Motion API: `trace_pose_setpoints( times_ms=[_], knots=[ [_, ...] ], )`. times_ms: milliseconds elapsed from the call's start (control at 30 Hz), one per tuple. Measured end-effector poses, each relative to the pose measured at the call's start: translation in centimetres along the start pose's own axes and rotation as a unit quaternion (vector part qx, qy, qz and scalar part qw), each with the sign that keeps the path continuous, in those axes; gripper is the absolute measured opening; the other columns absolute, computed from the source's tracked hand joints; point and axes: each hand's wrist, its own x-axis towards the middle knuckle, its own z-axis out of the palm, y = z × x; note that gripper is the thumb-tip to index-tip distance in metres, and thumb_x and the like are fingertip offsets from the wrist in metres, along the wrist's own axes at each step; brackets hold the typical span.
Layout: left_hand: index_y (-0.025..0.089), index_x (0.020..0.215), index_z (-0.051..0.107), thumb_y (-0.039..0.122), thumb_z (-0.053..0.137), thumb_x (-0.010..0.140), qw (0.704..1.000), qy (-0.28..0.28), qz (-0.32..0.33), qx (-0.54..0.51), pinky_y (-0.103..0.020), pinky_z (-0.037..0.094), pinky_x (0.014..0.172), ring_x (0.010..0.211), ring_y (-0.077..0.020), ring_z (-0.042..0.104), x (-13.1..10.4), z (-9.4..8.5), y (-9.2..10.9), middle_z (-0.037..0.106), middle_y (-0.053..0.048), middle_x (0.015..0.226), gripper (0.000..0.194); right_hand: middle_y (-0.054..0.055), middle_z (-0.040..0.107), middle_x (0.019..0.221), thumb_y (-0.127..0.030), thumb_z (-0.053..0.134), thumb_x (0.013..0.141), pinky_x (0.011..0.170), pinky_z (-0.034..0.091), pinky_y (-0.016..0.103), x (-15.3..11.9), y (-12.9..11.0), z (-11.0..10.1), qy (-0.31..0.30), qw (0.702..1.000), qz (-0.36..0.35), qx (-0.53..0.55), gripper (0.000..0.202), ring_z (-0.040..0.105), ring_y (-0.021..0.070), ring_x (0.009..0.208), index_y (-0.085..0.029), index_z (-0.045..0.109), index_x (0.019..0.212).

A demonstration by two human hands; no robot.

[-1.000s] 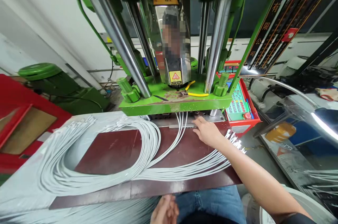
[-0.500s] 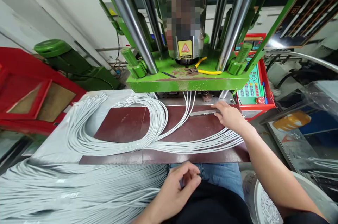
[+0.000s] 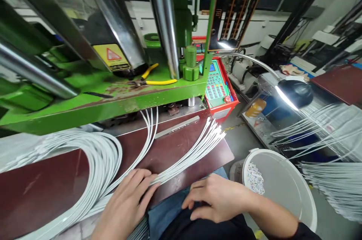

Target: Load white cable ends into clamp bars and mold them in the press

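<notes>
My left hand (image 3: 130, 196) is closed over a bundle of white cables (image 3: 186, 161) near the front edge of the brown board. Its thumb and fingers lie on either side of the strands. To the right, the cables' free ends fan out; to the left they join a large loop (image 3: 106, 157). Over my lap hovers my right hand (image 3: 210, 198), fingers loosely bent and apart, with nothing visible in it. A flat metal strip (image 3: 178, 127) rests on the board behind the bundle. Several cables (image 3: 151, 134) run from under the green press.
The green press (image 3: 135, 100) spans the back, with yellow-handled pliers (image 3: 158, 81) on its plate. A red-framed control panel (image 3: 216, 85) stands behind the brown board (image 3: 209, 153). At right are a white bucket (image 3: 285, 187), a lamp (image 3: 295, 93) and more cables (image 3: 336, 183).
The view has swung to the right. My right hand has left the metal strip and drawn back over my lap. My left hand has moved from the lap onto the cables.
</notes>
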Motion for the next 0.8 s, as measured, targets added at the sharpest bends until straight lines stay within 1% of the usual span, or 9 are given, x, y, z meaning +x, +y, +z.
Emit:
trace_pose_setpoints(
  times_ms=[67,133,267,333,400,500,633,700,800],
  knots=[
    [0.023,0.091,0.064,0.036,0.049,0.088,0.999,-0.003,0.001,-0.034,-0.030,0.044,0.080,0.086,-0.0203,0.056,0.4,-0.4,-0.2,0.061,-0.004,0.089,0.021,0.000,0.068,0.096,-0.031,0.056,0.087,0.078,0.041,0.017,0.3,0.4,0.7,-0.013,1.000,-0.013,-0.008,0.027,0.060,0.0120,0.092,-0.018,0.060,0.111],
    [0.024,0.088,0.063,0.038,0.050,0.087,0.998,-0.021,-0.020,-0.055,-0.026,0.046,0.076,0.084,-0.0188,0.057,0.8,-0.7,-0.3,0.061,-0.003,0.088,0.020,-0.001,0.068,0.096,-0.032,0.055,0.088,0.076,0.041,0.017,0.6,0.6,0.9,-0.019,0.999,-0.024,-0.020,0.027,0.060,0.0113,0.093,-0.019,0.060,0.110],
    [0.025,0.084,0.063,0.045,0.053,0.083,0.994,-0.058,-0.062,-0.075,-0.025,0.047,0.075,0.081,-0.0187,0.059,1.4,-0.6,-0.3,0.061,-0.002,0.087,0.022,-0.001,0.068,0.094,-0.036,0.052,0.089,0.074,0.040,0.017,1.1,0.6,1.0,-0.021,0.998,-0.046,-0.039,0.027,0.060,0.0106,0.094,-0.018,0.060,0.107],
    [0.025,0.082,0.063,0.046,0.053,0.082,0.990,-0.073,-0.079,-0.097,-0.025,0.047,0.076,0.082,-0.0189,0.059,1.6,-0.6,-0.3,0.061,-0.002,0.087,0.023,-0.002,0.068,0.095,-0.036,0.052,0.089,0.074,0.040,0.016,1.3,0.5,0.9,-0.022,0.998,-0.052,-0.042,0.027,0.060,0.0105,0.095,-0.018,0.060,0.107],
    [0.025,0.080,0.062,0.046,0.053,0.081,0.982,-0.086,-0.110,-0.129,-0.024,0.047,0.076,0.085,-0.0189,0.059,1.7,-0.8,-0.4,0.062,-0.002,0.089,0.024,-0.002,0.069,0.095,-0.036,0.053,0.089,0.074,0.040,0.016,1.5,0.5,0.8,-0.026,0.997,-0.052,-0.044,0.026,0.059,0.0106,0.095,-0.018,0.061,0.106],
    [0.023,0.083,0.059,0.049,0.052,0.081,0.957,-0.088,-0.195,-0.194,-0.023,0.048,0.071,0.081,-0.0185,0.059,1.9,-1.6,-0.5,0.062,-0.002,0.084,0.027,-0.003,0.069,0.095,-0.035,0.057,0.086,0.074,0.040,0.015,1.8,0.4,0.7,-0.043,0.997,-0.052,-0.035,0.027,0.060,0.0102,0.094,-0.018,0.061,0.107],
    [0.021,0.080,0.057,0.055,0.053,0.077,0.903,-0.078,-0.294,-0.303,-0.024,0.046,0.059,0.060,-0.0158,0.052,2.0,-3.0,0.2,0.054,0.001,0.061,0.035,-0.003,0.069,0.092,-0.034,0.058,0.086,0.075,0.040,0.015,2.0,0.4,1.0,-0.052,0.997,-0.055,-0.013,0.025,0.060,0.0098,0.095,-0.019,0.061,0.106],
    [0.020,0.082,0.057,0.055,0.057,0.075,0.882,-0.054,-0.326,-0.335,-0.022,0.042,0.055,0.057,-0.0143,0.048,2.0,-3.7,0.8,0.050,0.003,0.058,0.035,-0.002,0.069,0.091,-0.034,0.057,0.086,0.076,0.040,0.015,2.3,0.4,1.1,-0.044,0.997,-0.057,-0.001,0.025,0.060,0.0104,0.095,-0.019,0.061,0.105],
    [0.020,0.079,0.057,0.052,0.060,0.074,0.872,-0.021,-0.339,-0.353,-0.021,0.037,0.052,0.055,-0.0123,0.042,2.0,-4.3,1.3,0.045,0.004,0.056,0.033,0.002,0.070,0.091,-0.034,0.059,0.085,0.077,0.042,0.017,2.8,0.4,1.2,-0.034,0.997,-0.051,0.038,0.026,0.061,0.0117,0.089,-0.017,0.062,0.105]
  ],
)
